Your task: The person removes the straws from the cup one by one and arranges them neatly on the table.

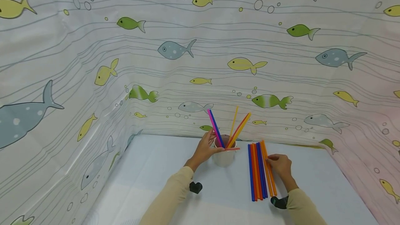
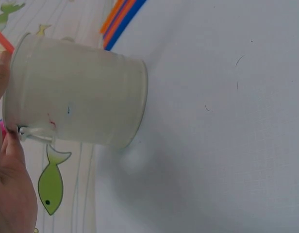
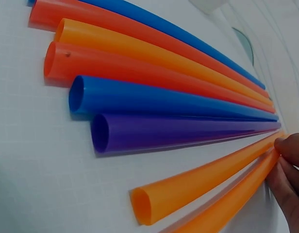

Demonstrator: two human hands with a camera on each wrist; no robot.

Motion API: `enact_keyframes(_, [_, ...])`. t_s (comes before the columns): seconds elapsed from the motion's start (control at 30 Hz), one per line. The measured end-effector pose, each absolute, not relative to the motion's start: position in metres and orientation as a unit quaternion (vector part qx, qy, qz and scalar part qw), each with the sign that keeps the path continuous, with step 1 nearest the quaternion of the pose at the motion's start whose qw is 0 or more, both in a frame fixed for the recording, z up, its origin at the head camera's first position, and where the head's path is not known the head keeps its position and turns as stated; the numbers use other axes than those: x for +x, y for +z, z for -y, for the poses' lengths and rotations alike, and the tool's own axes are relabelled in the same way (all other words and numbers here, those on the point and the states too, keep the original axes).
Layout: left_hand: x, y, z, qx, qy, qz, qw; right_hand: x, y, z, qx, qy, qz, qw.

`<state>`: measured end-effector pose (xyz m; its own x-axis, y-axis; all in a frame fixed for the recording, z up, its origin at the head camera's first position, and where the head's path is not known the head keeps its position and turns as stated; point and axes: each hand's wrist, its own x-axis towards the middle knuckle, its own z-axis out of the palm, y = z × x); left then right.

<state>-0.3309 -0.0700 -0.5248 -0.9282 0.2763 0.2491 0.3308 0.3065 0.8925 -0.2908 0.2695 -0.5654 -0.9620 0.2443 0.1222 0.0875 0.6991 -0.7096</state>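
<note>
Straws [image 1: 257,171] in a side-by-side row lie lengthwise on a white table [image 1: 150,169], right of an off-white bucket [image 1: 224,159]. From left to right, the row shows blue, red, orange, red, blue and purple, followed by two orange straws set slightly apart at the right end. Right hand [image 1: 280,165]: thumb and finger pinch the right orange straw [image 3: 222,211] toward its far end; whether the left orange straw [image 3: 188,189] is also gripped cannot be told. Left hand [image 1: 204,150]: curled round the left side of the bucket's rim, with the thumb on the near side and fingers on the far side. The two hands are well apart. Bucket: upright near the table's far edge, holding a pink straw [image 1: 212,121] and a blue straw [image 1: 218,131] leaning left, with yellow, red and orange ones leaning right. Surround: a pale cloth [image 1: 215,94] printed with fish and wavy lines rises beyond the table and along both sides.
</note>
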Motion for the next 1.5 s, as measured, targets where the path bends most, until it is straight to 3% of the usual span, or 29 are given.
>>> enact_keyframes(0.43, [-0.331,-0.521,0.069,-0.186,-0.561,0.806,0.021,-0.292,-0.565,-0.27,-0.09,0.367,0.921,0.097])
enact_keyframes(1.0, [-0.329,-0.519,0.068,-0.185,-0.57,0.8,0.018,-0.292,-0.56,-0.268,-0.079,0.368,0.918,0.129])
enact_keyframes(1.5, [-0.326,-0.519,0.069,-0.172,-0.562,0.809,0.011,-0.298,-0.51,-0.219,-0.024,0.411,0.895,0.173])
